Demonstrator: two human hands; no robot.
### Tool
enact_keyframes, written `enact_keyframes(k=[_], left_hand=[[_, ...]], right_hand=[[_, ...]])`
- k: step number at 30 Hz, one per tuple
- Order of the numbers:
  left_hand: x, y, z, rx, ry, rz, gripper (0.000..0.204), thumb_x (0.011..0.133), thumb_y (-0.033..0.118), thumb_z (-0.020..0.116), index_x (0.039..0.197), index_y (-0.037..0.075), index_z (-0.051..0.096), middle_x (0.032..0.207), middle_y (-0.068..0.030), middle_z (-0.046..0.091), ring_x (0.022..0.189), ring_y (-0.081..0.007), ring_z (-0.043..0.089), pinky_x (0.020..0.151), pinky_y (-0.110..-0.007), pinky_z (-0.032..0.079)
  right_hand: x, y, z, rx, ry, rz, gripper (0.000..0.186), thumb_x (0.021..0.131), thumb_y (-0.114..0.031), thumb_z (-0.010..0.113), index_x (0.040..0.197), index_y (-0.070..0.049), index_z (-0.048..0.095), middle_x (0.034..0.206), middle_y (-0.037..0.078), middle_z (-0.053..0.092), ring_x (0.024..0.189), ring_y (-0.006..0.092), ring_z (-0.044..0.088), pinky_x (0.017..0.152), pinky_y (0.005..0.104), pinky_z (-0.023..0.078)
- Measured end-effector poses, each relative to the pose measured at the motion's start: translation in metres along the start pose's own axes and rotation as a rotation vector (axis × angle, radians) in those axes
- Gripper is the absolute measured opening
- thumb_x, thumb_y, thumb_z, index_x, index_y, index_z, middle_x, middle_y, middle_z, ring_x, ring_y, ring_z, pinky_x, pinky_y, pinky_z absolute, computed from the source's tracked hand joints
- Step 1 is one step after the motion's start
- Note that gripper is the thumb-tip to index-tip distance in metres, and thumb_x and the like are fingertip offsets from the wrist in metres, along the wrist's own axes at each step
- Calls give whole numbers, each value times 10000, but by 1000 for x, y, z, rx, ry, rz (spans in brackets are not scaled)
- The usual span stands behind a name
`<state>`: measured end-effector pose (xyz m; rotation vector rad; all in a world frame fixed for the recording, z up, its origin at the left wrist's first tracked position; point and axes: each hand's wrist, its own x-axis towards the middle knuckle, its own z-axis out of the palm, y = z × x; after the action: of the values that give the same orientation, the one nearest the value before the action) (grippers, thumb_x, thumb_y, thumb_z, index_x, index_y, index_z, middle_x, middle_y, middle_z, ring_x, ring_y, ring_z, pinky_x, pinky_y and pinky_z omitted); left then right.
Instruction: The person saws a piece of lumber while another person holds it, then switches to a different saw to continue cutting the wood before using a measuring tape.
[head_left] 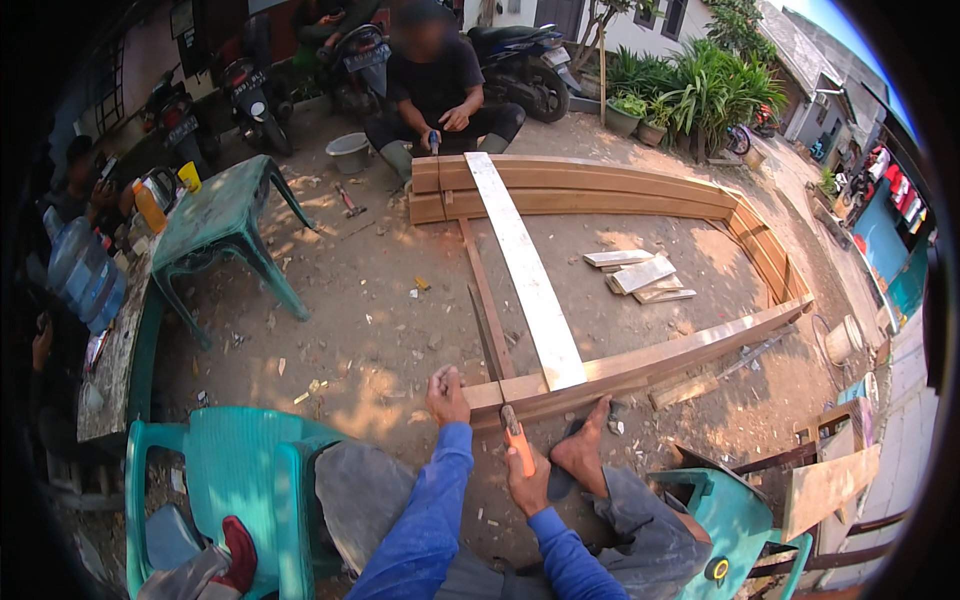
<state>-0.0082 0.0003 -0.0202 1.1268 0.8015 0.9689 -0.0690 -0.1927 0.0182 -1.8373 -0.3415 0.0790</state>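
My right hand [530, 486] is wrapped round the orange handle of a handsaw [516, 438]. The saw is seen nearly edge-on, its thin blade line crossing the near wooden beam [660, 362] close to its left end. At that end my left hand [448, 394] has its fingers curled against the wood. The beam belongs to a long wooden frame that narrows toward the right. A pale flat board [525, 275] lies across the frame. Opposite me, a seated person [440, 90] holds another saw with a blue handle [432, 140] at the far beam [560, 180].
Short wood offcuts [640, 275] lie on the ground inside the frame. On the left are a green plastic table [215, 215], a turquoise chair [235, 480] and a water jug [85, 270]. A hammer [350, 200] and grey bucket [350, 152] stand farther back; motorcycles [250, 95] line the rear.
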Motion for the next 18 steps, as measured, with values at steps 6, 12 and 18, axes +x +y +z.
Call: enact_keyframes(k=[6,12,18], left_hand=[[4,-5,-2,-2,7,-2,292,959,229,676,1098,-26,656,781,-12,652,705,-77,595,658,-243,490],[5,-11,0,6,22,-1,287,952,231,684,1088,-22,665,759,-7,650,695,-76,597,650,-243,489],[7,-16,-1,6,21,-10,284,955,221,673,1098,-25,665,763,-11,652,696,-82,603,652,-252,493]], right_hand=[[0,-11,-3,-103,-66,-17,276,966,-198,571,1087,17,695,730,104,645,661,148,603,635,336,482],[0,-3,-1,-58,-32,-3,262,968,-204,577,1062,13,689,724,89,644,655,141,597,626,325,476],[-1,0,-1,-70,-57,5,261,972,-202,580,1072,18,679,736,86,639,660,134,589,622,312,471]])
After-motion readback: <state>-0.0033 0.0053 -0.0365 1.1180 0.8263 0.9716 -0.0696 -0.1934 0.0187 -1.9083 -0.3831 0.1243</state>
